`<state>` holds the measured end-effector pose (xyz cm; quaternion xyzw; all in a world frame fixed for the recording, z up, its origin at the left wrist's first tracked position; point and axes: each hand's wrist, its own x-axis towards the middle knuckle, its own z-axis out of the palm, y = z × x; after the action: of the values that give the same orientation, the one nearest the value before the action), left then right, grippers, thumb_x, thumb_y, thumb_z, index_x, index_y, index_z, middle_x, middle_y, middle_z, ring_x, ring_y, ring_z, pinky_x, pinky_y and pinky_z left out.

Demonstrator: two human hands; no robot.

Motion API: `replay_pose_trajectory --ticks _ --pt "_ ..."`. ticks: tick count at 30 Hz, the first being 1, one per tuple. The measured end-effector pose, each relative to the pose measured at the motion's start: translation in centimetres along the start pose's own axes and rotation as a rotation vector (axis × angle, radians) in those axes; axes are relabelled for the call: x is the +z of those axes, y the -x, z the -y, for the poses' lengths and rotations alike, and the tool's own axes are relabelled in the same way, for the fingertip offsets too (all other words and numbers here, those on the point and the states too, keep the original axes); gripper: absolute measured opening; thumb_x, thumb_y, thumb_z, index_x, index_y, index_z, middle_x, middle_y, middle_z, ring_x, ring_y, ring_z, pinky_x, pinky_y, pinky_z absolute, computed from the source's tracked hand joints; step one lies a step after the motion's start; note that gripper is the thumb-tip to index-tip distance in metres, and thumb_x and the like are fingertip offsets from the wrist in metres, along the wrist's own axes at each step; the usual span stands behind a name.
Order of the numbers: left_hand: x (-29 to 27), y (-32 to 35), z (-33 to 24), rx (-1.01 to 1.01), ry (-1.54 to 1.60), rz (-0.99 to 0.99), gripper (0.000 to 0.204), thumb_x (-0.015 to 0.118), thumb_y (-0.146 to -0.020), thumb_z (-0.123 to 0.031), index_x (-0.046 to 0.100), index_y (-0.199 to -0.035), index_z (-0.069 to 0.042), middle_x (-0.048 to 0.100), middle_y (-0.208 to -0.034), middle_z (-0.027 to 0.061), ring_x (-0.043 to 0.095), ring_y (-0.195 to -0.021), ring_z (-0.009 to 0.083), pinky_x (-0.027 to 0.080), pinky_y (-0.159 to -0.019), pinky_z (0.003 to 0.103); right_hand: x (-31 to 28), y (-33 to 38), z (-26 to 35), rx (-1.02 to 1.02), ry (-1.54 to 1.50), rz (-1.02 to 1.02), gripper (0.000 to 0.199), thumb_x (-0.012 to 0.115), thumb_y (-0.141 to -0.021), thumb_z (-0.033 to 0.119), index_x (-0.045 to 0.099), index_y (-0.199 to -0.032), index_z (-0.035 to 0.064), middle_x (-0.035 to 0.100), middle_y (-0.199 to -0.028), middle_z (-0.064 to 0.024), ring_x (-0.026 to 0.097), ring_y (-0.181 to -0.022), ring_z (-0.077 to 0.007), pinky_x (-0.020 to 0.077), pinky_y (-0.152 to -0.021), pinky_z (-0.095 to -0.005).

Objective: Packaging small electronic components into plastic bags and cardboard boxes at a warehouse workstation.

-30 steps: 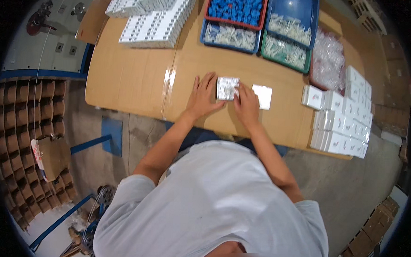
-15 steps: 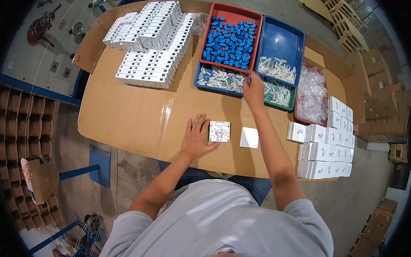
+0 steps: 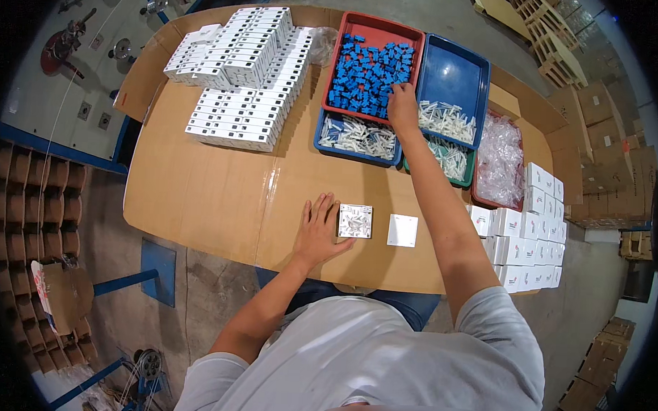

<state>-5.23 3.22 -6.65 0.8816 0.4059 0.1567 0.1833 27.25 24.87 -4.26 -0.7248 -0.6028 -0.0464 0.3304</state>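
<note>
My left hand [image 3: 317,232] lies flat on the cardboard tabletop, fingers spread, its thumb along the near edge of a square white box-like unit [image 3: 355,221] with small parts inside. Right of that unit lies a flat white square plate [image 3: 402,230]. My right hand [image 3: 402,110] reaches over the right side of a red tray [image 3: 337,61] of small blue plastic pieces [image 3: 370,71]. Its fingers are curled together among those pieces; what they hold, if anything, is hidden.
Behind stand a blue tray [image 3: 453,61] with white plug-like pieces, a lower blue tray [image 3: 378,159], a green tray [image 3: 460,182] and a tray of clear plastic bags [image 3: 499,157]. White boxes are stacked at far left [image 3: 234,119] and right [image 3: 527,252].
My right hand has moved farther away, from the red tray's near right corner to the blue pieces inside it. My left hand stays beside the white unit. The whole view has shifted slightly.
</note>
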Motion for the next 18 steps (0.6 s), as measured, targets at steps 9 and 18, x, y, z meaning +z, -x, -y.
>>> replay_pose_trajectory --ticks 9,18 --pt "0.3 0.1 0.1 -0.017 0.009 0.010 0.095 0.072 -0.079 -0.062 0.045 -0.148 -0.002 0.037 -0.158 0.0193 0.029 -0.152 0.0343 0.017 -0.123 0.060 -0.2 1.8 3.6 0.013 0.152 0.121 0.064 0.078 -0.088 0.031 0.053 -0.142 0.0043 0.046 -0.149 -0.0246 0.048 -0.132 -0.0447 0.0503 -0.102 -0.0506" --pt "0.4 0.0 0.3 -0.015 0.015 0.018 0.095 0.068 -0.081 -0.064 0.045 -0.148 -0.001 0.037 -0.158 0.0192 0.027 -0.152 0.0331 0.015 -0.124 0.059 0.9 -3.0 -0.3 -0.266 -0.048 0.192 0.066 0.082 -0.080 0.012 0.056 -0.141 0.0095 0.045 -0.153 -0.0221 0.046 -0.137 -0.0423 0.0467 -0.109 -0.0470"
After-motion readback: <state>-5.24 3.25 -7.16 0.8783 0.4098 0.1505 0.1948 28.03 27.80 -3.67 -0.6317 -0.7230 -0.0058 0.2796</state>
